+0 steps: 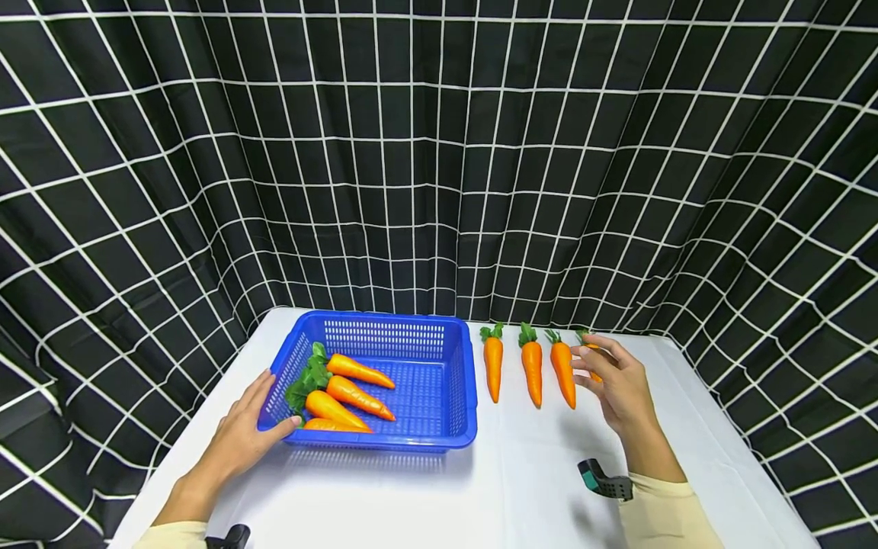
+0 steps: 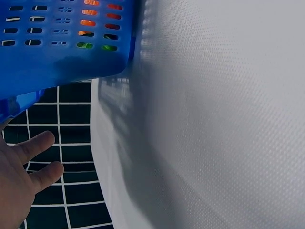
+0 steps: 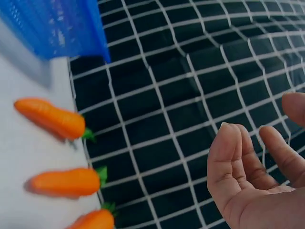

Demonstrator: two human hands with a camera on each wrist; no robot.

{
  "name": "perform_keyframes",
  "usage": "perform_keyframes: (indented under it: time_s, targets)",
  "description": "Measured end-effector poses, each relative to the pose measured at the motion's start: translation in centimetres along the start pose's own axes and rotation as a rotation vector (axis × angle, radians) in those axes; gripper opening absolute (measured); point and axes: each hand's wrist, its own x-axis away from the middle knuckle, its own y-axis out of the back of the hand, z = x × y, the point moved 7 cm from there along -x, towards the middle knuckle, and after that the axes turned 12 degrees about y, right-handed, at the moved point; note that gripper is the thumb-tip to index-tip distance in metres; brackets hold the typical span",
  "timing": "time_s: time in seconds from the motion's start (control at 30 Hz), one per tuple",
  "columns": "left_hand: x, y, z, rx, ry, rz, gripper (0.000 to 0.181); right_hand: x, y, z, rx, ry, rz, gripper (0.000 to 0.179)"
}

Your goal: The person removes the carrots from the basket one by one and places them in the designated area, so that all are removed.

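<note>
My left hand (image 1: pixel 240 431) is at the near left corner of a blue plastic basket (image 1: pixel 459 441), its thumb by the front rim and its fingers along the left side. In the left wrist view two of its fingers (image 2: pixel 47 174) stretch out straight. Inside the basket lie several orange carrots (image 1: pixel 361 396) with leafy green tops. My right hand (image 1: pixel 620 385), fingers loosely bent and apart, hovers over the rightmost carrot (image 1: pixel 581 334) on the table and partly hides it. Nothing shows between those fingers in the right wrist view. Just left of this hand is another carrot (image 1: pixel 562 370).
Two more carrots, one beside the basket (image 1: pixel 493 367) and one further right (image 1: pixel 531 370), lie in the same row with tops pointing away. The white table (image 1: pixel 411 496) ends at a black curtain (image 1: pixel 425 191) with white grid lines, which also encloses both sides.
</note>
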Motion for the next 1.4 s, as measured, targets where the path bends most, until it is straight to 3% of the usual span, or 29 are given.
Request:
perform_keyframes:
  time_s: [0.27, 0.57, 0.77, 1.4]
  targets:
    - [0.0, 0.0, 0.1, -0.005, 0.005, 0.006, 0.092, -0.1, -3.7, 1.7, -0.007, 0.056, 0.080, 0.032]
    - [-0.2, 0.0, 0.1, 0.004, -0.002, 0.002, 0.093, -0.4, -8.9, 3.4, -0.120, 0.123, 0.211, 0.030]
    - [-0.2, 0.0, 0.2, 0.007, -0.006, -0.003, 0.092, -0.7, -11.9, 4.1, -0.114, 0.154, 0.282, 0.032]
    - [-0.1, 0.0, 0.3, 0.005, -0.008, -0.011, 0.092, -2.3, -19.1, 2.8, -0.181, 0.160, 0.479, 0.037]
